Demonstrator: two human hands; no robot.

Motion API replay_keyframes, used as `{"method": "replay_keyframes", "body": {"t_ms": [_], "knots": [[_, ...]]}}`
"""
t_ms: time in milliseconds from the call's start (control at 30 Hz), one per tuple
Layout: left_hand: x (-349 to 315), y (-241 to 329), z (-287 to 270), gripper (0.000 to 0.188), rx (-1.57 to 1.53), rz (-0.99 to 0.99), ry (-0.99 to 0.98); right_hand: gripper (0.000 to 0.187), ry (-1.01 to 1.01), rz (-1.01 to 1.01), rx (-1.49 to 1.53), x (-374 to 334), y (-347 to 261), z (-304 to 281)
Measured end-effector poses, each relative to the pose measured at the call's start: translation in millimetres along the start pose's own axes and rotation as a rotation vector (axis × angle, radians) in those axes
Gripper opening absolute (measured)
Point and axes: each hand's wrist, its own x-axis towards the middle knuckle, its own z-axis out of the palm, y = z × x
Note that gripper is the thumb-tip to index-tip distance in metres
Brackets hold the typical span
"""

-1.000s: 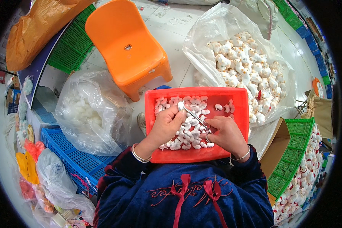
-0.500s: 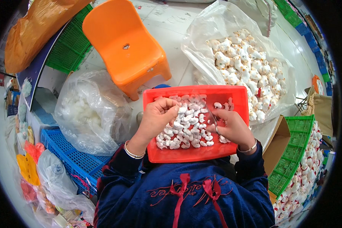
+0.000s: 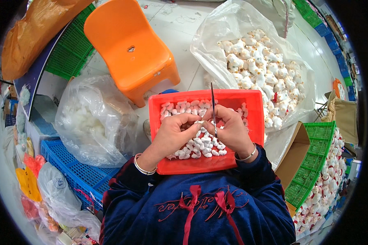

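A red plastic tray (image 3: 192, 166) rests at my lap, with many small white stuffed fabric pieces (image 3: 198, 147) in it. Over its middle, my left hand (image 3: 175, 134) is closed in a pinch on a small white stuffed piece, mostly hidden by the fingers. My right hand (image 3: 230, 130) meets it from the right, fingertips almost touching the left ones. It is closed around a slim, pointed metal tool (image 3: 212, 98), which stands up past the fingers toward the tray's far rim. Whether the tool is scissors or tweezers, I cannot make out.
An orange chair (image 3: 131, 49) stands beyond the tray at left. Nearby are a clear bag of white stuffing (image 3: 90, 122) and a blue crate (image 3: 75, 171). White stuffed toys (image 3: 265, 73) fill a large clear bag at far right. A green crate (image 3: 315, 151) stands at right.
Both hands have come together over the tray; the right hand moved left and up from the pieces. The tool in it has turned from pointing into the tray to standing upward.
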Motion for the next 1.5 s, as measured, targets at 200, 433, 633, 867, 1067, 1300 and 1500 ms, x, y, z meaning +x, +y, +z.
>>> {"method": "replay_keyframes", "body": {"t_ms": [200,433,633,867,1067,1300,1500], "knots": [[2.4,6.3,-6.5,0.02,0.106,-0.023,-0.046,0.024,0.149,0.103,0.016,-4.6,7.0,1.0],[11.3,-21.1,-12.1,0.016,-0.297,0.05,0.148,0.043,-0.178,0.053,-0.297,-39.2,-2.0,-3.1],[9.8,-17.4,-7.8,0.019,-0.308,0.022,0.188,0.04,-0.246,0.184,-0.234,-48.6,-5.6,3.4],[8.8,-18.5,-2.2,0.018,-0.223,0.068,0.2,0.04,-0.231,0.208,-0.176,-50.9,-4.0,9.2],[9.8,-31.2,-1.9,0.011,-0.268,0.079,0.229,0.038,-0.201,0.201,-0.106,-49.9,5.7,23.2],[-1.8,2.7,-29.9,0.017,-0.09,0.15,0.301,0.024,0.038,0.18,-0.108,-57.9,13.3,-53.1],[-6.4,12.8,-56.9,0.026,0.285,0.09,0.175,0.032,0.516,0.001,0.131,-79.0,32.9,-111.6]]}}
